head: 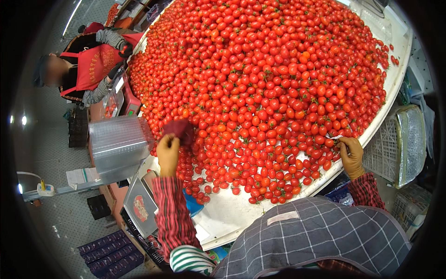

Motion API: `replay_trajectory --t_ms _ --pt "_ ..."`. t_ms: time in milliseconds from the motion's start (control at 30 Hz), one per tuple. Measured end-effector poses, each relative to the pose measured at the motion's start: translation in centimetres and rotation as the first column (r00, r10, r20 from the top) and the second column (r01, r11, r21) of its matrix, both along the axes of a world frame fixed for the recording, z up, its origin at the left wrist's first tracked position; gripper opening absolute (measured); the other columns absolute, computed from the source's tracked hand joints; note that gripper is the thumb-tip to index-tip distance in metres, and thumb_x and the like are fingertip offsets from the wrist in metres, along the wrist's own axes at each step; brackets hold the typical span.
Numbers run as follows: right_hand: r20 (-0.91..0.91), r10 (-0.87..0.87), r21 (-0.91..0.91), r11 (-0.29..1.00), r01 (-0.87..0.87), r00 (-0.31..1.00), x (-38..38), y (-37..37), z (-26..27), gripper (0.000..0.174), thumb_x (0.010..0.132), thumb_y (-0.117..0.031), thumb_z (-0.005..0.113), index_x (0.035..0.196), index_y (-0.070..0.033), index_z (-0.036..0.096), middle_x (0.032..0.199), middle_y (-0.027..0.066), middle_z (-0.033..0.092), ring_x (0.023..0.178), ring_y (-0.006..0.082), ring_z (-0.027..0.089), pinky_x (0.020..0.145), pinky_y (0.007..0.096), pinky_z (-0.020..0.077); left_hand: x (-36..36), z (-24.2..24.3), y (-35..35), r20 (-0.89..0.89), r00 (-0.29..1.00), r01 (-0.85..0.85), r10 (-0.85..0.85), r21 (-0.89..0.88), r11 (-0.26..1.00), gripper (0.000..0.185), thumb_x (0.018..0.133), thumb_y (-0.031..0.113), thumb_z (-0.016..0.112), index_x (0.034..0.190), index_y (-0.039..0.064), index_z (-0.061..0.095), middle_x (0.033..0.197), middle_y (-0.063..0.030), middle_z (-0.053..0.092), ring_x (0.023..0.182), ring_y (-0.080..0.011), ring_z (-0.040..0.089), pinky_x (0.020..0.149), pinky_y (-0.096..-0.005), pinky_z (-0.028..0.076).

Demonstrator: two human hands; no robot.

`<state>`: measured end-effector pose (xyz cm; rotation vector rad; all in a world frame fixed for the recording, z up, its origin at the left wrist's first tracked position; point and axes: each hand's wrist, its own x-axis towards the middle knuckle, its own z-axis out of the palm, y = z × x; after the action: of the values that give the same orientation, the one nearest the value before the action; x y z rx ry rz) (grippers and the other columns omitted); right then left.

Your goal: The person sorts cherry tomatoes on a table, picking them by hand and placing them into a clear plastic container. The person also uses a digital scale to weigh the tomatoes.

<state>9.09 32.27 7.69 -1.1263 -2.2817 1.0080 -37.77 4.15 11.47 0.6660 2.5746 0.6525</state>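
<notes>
My left hand (pixel 168 155) pinches a dark red cloth (pixel 181 132), which hangs over the left part of a large heap of small red tomatoes (pixel 258 90). Between the thumb and fingers of my right hand (pixel 351 157) is a small white scrap (pixel 334 137), perhaps paper or tissue. That hand is by the right rim of the white table (pixel 230 205), close to the nearest tomatoes. Many of the tomatoes carry green stalks, and a few look more orange.
Left of my left hand stands a stack of clear plastic trays (pixel 116 146), with a scale (pixel 141 205) nearer me. A person in a red apron (pixel 92 66) works at the far left by a red scale (pixel 131 101). A white plastic crate (pixel 379 146) stands beyond the right rim.
</notes>
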Motion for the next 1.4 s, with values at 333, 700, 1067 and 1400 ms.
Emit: replay_trajectory --t_ms 333,700,1067,1400 --pt "0.055 0.071 0.133 0.988 -0.078 0.996 -1.0 -0.3 1.6 0.017 0.077 -0.001 0.065 0.093 -0.007 0.066 0.077 0.0056 0.065 0.068 0.0253 0.061 0.062 0.0362 0.0442 6.7 -5.9 7.5 -0.098 0.822 0.515 -0.562 -0.293 0.805 0.052 0.089 0.027 0.058 0.139 0.028 0.047 0.157 -0.016 0.014 0.14 -0.0517 0.01 0.104 -0.0744 0.012" --pt "0.073 0.115 0.088 0.989 -0.121 0.991 -0.8 -0.1 2.2 0.02 0.077 -0.004 0.066 0.096 -0.009 0.067 0.073 0.0066 0.062 0.067 0.0274 0.06 0.059 0.0389 0.0453 14.8 -1.5 8.6 -0.112 0.753 0.649 -0.648 -0.037 0.76 0.04 0.084 0.023 0.063 0.123 0.011 0.06 0.144 -0.0225 0.039 0.135 -0.0465 0.028 0.109 -0.0615 0.019" --pt "0.031 0.116 0.138 0.983 -0.119 0.993 0.9 0.0 2.4 0.019 0.08 -0.007 0.064 0.099 -0.009 0.066 0.075 0.005 0.063 0.07 0.025 0.06 0.063 0.0371 0.0453 9.7 -5.5 14.6 -0.214 0.797 0.587 -0.565 0.055 0.808 0.045 0.095 0.022 0.051 0.131 -0.005 0.047 0.145 -0.0295 0.032 0.132 -0.0438 0.035 0.11 -0.0447 0.029" --pt "0.006 0.121 0.157 0.98 -0.12 0.993 1.3 0.2 2.9 0.021 0.076 -0.002 0.064 0.096 -0.008 0.066 0.073 0.0063 0.063 0.065 0.0269 0.06 0.057 0.0382 0.0443 16.4 -4.4 14.7 -0.139 0.594 0.767 -0.792 -0.2 0.61 0.048 0.09 0.035 0.051 0.136 0.02 0.05 0.153 -0.0164 0.026 0.141 -0.0475 0.012 0.109 -0.0687 0.008"
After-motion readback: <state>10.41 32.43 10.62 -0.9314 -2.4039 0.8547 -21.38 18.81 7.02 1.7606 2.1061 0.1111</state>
